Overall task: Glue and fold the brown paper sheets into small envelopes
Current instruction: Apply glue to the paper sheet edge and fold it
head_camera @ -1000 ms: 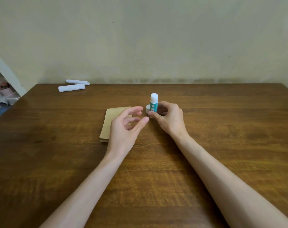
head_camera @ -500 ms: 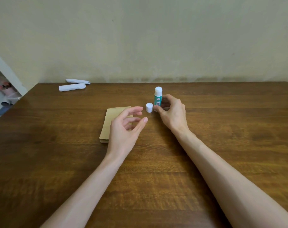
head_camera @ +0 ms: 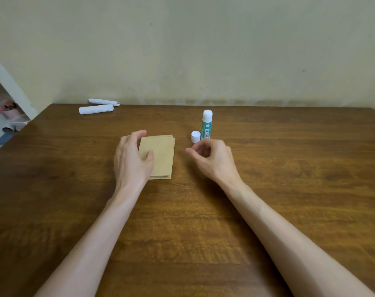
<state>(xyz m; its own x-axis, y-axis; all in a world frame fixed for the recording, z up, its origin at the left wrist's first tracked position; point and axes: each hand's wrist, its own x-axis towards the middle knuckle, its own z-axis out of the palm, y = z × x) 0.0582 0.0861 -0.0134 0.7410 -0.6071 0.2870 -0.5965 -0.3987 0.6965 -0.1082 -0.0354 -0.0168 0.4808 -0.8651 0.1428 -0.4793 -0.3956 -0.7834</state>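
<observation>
**Surface and room.** The counter (head_camera: 289, 168) is dark brown wood grain and butts against a plain beige wall (head_camera: 182, 50). At the left edge of view an opening shows blurred pinkish items on a floor (head_camera: 6, 116); they cannot be identified.

**Items.** The brown paper stack (head_camera: 160, 156) lies flat at mid-counter. The glue stick (head_camera: 207, 125), with a teal label and white top, stands upright beyond and to the right of the stack. Its white cap (head_camera: 195, 136) sits just beside its left. Two white paper rolls (head_camera: 96, 109) lie at the far left edge, well apart from the work area.

**Hands.** The left hand (head_camera: 133, 157) covers the stack's left edge. Its grip is apart, with the fingers curved and the thumb tip on the top sheet. The right hand (head_camera: 212, 159) is just in front of the cap and partly hides the stick's base. Its grip is loosely curled and clamps nothing.

**Change.** One second earlier the right hand held the glue stick; the stick now stands free. The left hand has moved from the stack's right side to its left.
</observation>
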